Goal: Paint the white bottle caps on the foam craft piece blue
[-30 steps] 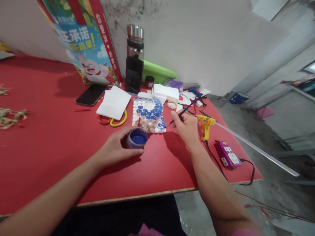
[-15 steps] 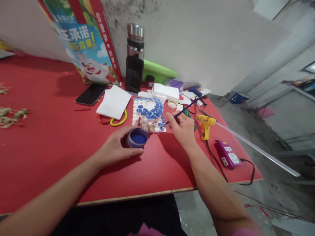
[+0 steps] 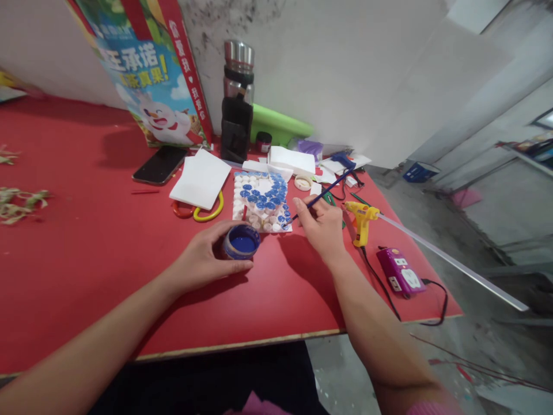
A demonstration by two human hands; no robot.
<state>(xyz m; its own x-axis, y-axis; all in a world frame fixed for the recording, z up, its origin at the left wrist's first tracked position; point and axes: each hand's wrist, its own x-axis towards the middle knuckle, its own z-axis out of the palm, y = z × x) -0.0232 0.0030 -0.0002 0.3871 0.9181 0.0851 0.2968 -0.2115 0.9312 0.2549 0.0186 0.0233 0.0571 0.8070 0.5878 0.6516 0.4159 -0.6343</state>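
Observation:
My left hand (image 3: 211, 251) is wrapped round a small open jar of blue paint (image 3: 242, 243), tilted a little toward me. Between the fingers of my right hand (image 3: 320, 225) is a dark blue paintbrush (image 3: 327, 191), its tip down at the lower right corner of a white board (image 3: 237, 214). Rows of small round discs (image 3: 261, 199) cover this board, some painted blue and others white or pale. A raised piece stands in the board's middle, its curved upper edge lined with blue discs. Whether the bristles press on a disc is too small to tell.
To the right lie a yellow glue gun (image 3: 362, 222) with a long clear glue stick and a purple power socket (image 3: 400, 271). White sheets (image 3: 200, 177) cover scissors on the left. A phone (image 3: 159, 165), tall bottle (image 3: 237, 104) and printed bag (image 3: 159, 86) stand behind.
The brush tip has shifted very slightly at the board's lower right corner. My left hand and the paint jar have stayed in place.

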